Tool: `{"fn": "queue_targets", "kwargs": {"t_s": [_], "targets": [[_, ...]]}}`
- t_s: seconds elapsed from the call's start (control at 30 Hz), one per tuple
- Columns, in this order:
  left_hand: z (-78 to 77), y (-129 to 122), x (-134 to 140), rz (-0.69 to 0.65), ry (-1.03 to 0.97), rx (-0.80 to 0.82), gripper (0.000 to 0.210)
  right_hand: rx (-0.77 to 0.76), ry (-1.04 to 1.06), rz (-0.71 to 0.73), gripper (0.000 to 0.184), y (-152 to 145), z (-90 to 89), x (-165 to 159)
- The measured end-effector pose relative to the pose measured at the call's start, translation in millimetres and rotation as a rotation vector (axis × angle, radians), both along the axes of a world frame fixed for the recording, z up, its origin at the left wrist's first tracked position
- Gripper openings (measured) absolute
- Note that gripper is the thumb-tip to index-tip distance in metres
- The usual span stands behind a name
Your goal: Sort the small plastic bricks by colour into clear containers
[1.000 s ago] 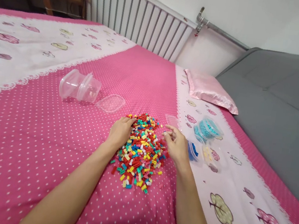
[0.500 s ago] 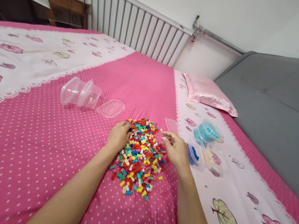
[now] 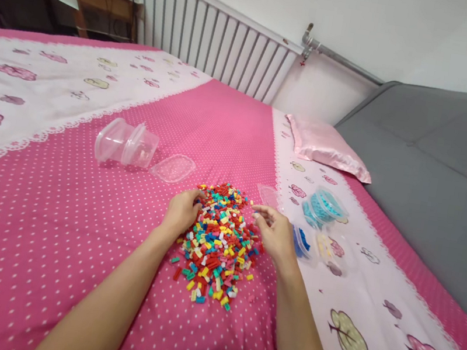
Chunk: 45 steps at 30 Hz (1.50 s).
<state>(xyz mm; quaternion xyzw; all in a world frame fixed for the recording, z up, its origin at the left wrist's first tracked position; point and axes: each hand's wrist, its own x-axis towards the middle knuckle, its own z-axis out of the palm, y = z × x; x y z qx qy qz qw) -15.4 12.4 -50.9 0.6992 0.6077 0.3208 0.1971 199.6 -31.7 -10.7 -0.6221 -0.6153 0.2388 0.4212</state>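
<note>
A heap of small toy bricks [image 3: 221,238] in many colours lies spread on the pink dotted sheet between my hands. At its left edge, my left hand [image 3: 182,211] has its fingers curled in against the bricks; the thumb and fingertips are partly hidden, so anything in them does not show. Across the heap, my right hand [image 3: 274,233] is held in a loose pinch over the right edge, with a small blue brick [image 3: 256,213] seemingly at the thumb and fingertips. Close beside that hand stands a clear tub with dark blue bricks [image 3: 303,240].
A tub of turquoise bricks [image 3: 324,207] and a clear tub with pale yellow pieces [image 3: 326,248] stand to the right. Nested clear tubs [image 3: 126,144] lie on their side at left, near a clear lid [image 3: 173,168]. Another lid [image 3: 268,196] lies behind my right hand.
My left hand has shifted slightly left, uncovering a little more of the heap's left edge. My right hand keeps nearly the same place and pinch.
</note>
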Motion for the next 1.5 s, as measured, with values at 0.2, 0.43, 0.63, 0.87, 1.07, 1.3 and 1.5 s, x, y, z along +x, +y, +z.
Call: {"fn": "queue_targets", "kwargs": {"t_s": [0.2, 0.43, 0.63, 0.87, 1.07, 1.3, 1.5], "targets": [[17.9, -2, -5, 0.076, -0.668, -0.105, 0.019, -0.009, 0.103, 0.02, 0.025, 1, -1.2, -1], [72.1, -35, 14, 0.182, -1.686, -0.587, 0.023, 0.116, 0.194, 0.018, 0.023, -10, 13.4, -17], [86.4, -73, 51, -0.011, -1.866, -0.955, 0.02, 0.282, -0.016, 0.206, 0.015, -33, 38.9, -39], [85.0, -64, 39, 0.133, -1.81, -0.863, 0.023, 0.24, 0.048, 0.05, 0.022, -24, 34.4, -21], [80.6, -36, -2, 0.328, -1.847, -0.543, 0.024, 0.045, -0.17, 0.115, 0.023, 30, 15.4, -25], [68.8, -23, -24, 0.39, -1.88, -0.517, 0.021, -0.066, -0.444, 0.041, 0.032, 68, -13.2, -56], [62.6, -21, -22, 0.377, -1.875, -0.568, 0.02, 0.002, -0.37, 0.091, 0.021, 63, -25.0, -43]]}}
